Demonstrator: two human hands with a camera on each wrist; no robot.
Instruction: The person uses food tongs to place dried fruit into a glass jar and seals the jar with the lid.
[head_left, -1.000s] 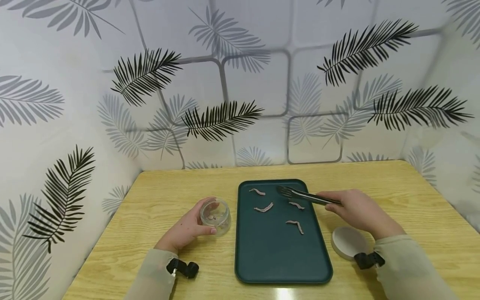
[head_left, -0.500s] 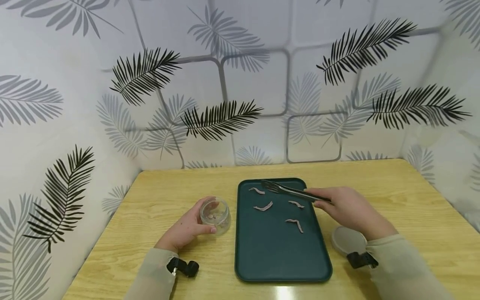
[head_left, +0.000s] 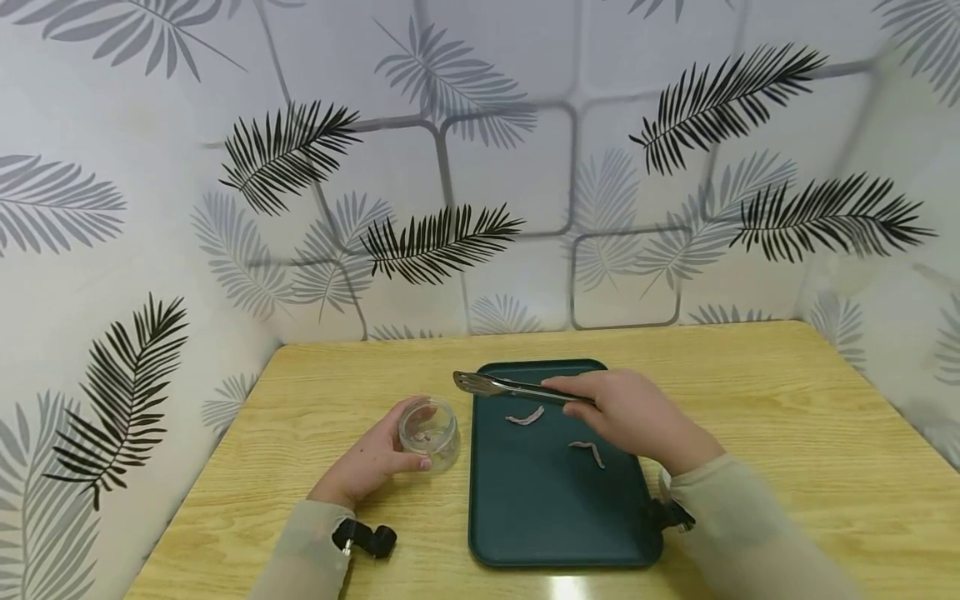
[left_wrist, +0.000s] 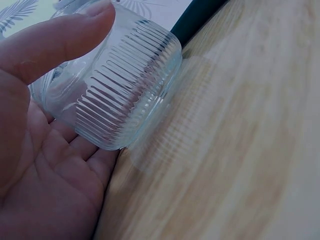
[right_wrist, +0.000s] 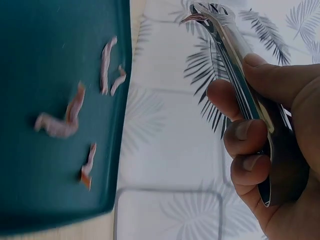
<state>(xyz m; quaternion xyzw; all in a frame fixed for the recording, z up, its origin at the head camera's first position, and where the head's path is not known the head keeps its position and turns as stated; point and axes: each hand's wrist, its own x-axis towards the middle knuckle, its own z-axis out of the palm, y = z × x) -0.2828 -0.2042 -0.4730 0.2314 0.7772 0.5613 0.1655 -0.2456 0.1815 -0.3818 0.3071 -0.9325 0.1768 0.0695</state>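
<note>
My left hand point(head_left: 369, 460) holds a ribbed clear glass jar point(head_left: 442, 454) on the table, left of the tray, thumb and fingers around its sides. Small pale bits show inside the jar. In my right hand point(head_left: 630, 410) I grip metal tongs point(head_left: 517, 388), raised over the back of the dark green tray point(head_left: 555, 533). Their tips reach past its left rim, behind the jar. The right wrist view shows a thin brownish strip point(right_wrist: 194, 18) at the tongs' tips. Several pinkish-grey twisted strips point(right_wrist: 62, 122) lie on the tray, some hidden from the head view by my right hand and the tongs.
A round whitish lid point(head_left: 664, 478) lies right of the tray, mostly hidden behind my right wrist. The wooden table point(head_left: 765, 375) meets a leaf-patterned wall point(head_left: 517, 275) at the back and left. Black wrist cameras point(head_left: 367, 537) sit at both cuffs.
My right hand has carried the tongs leftward across the back of the tray, their tips now past its left rim. The left hand and jar have stayed put.
</note>
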